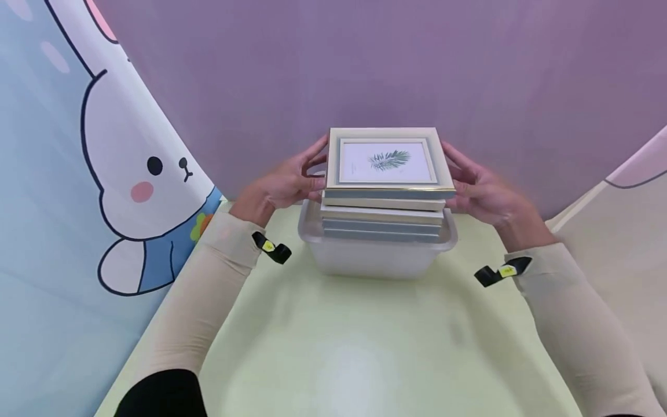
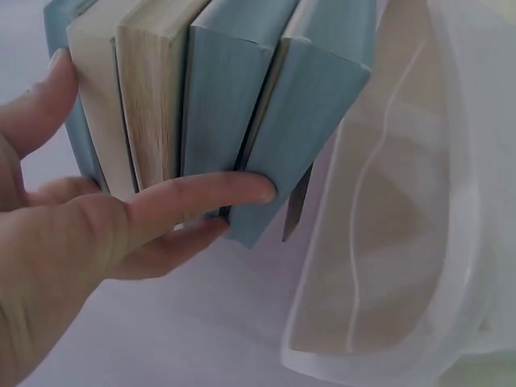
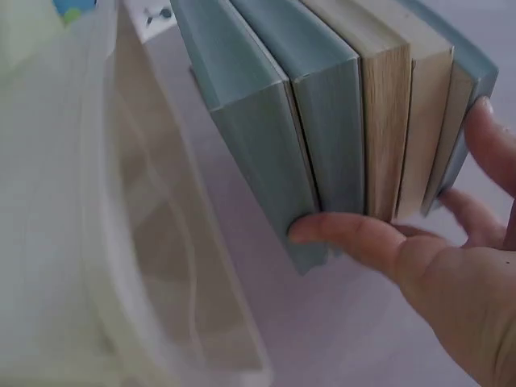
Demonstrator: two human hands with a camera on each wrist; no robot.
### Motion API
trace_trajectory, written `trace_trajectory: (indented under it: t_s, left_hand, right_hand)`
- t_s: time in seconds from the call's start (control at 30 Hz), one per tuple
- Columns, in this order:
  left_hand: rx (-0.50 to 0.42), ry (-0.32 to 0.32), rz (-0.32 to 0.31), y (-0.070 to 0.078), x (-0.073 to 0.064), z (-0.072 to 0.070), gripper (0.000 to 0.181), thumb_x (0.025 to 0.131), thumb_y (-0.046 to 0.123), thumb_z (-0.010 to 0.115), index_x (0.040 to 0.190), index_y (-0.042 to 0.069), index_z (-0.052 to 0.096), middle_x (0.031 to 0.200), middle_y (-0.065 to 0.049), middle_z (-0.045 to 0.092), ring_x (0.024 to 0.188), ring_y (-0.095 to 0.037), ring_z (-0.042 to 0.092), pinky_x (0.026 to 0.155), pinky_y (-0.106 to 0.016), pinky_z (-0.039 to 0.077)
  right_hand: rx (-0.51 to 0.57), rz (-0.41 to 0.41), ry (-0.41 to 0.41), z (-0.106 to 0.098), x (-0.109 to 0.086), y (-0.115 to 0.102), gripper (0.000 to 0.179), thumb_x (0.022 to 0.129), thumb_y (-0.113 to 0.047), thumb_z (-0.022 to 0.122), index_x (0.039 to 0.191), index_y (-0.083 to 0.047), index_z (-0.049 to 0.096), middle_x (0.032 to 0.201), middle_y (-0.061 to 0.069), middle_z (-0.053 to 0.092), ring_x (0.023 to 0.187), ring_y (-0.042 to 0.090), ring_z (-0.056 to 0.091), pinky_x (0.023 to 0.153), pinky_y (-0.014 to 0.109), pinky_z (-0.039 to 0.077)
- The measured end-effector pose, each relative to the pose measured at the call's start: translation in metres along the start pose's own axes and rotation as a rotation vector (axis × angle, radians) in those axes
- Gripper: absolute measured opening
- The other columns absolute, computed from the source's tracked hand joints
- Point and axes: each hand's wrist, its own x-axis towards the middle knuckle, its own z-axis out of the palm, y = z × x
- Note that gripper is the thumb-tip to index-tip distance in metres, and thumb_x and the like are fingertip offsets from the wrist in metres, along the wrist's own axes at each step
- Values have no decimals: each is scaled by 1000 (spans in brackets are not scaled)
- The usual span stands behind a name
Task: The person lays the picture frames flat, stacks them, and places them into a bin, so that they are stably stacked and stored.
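Observation:
A stack of several picture frames (image 1: 383, 217) hangs over a white plastic bin (image 1: 372, 260), held at both ends. On top is a cream frame (image 1: 388, 186) with a green leaf print facing up; cream and blue-grey frames lie under it. My left hand (image 1: 286, 184) grips the left ends, thumb on the upper frame and fingers spread along the edges of the lower ones. At the right ends my right hand (image 1: 482, 188) holds on likewise. Both wrist views show the stacked frames (image 2: 234, 97) close beside the bin's rim (image 3: 101, 242).
The bin stands on a pale green tabletop (image 1: 354, 336). Behind it rises a purple cloth backdrop (image 1: 365, 63). A blue sheet with a cartoon rabbit (image 1: 130, 191) borders the left side, and a beige surface (image 1: 620, 231) lies at the right.

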Motion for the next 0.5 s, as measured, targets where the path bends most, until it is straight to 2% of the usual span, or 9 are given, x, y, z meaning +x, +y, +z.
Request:
trace_trajectory:
  t_s: [0.1, 0.17, 0.27, 0.4, 0.5]
  left_hand:
    - [4, 1, 9, -13, 11, -8, 100, 97, -14, 51, 162, 44, 3, 173, -3, 4, 145, -34, 38, 91, -46, 59]
    - [1, -1, 17, -20, 18, -12, 99, 97, -13, 52, 162, 44, 4, 173, -3, 4, 149, -37, 33, 97, -53, 56]
    - [-20, 13, 3, -29, 26, -14, 100, 96, -14, 53, 162, 44, 7, 173, -4, 3, 152, -39, 29, 106, -65, 46]
    - [-105, 53, -29, -42, 31, -14, 99, 94, -15, 50, 162, 46, 9, 173, -5, -1, 155, -40, 21, 108, -74, 36]
    - [-167, 102, -41, -54, 38, -14, 97, 94, -13, 48, 161, 48, 12, 173, -6, 3, 155, -40, 19, 107, -78, 33]
  right_hand:
    - [63, -9, -22, -17, 3, 13, 81, 103, 11, 38, 165, -26, 1, 160, 0, 39, 124, 21, 62, 94, 35, 59]
    - [69, -23, -5, -24, 3, 22, 81, 103, 11, 39, 165, -26, 1, 160, 1, 38, 122, 20, 63, 92, 34, 59]
    - [10, -12, 72, -29, 2, 33, 79, 104, 9, 37, 165, -27, 2, 170, 4, 19, 124, 15, 60, 94, 31, 57]
    - [-81, 49, 175, -29, 1, 43, 75, 106, 6, 34, 165, -29, 4, 173, 11, -9, 127, 10, 56, 99, 28, 52]
    - [-83, 98, 226, -28, 3, 45, 75, 106, 6, 33, 164, -32, 4, 172, 11, -11, 123, 9, 57, 99, 27, 50]
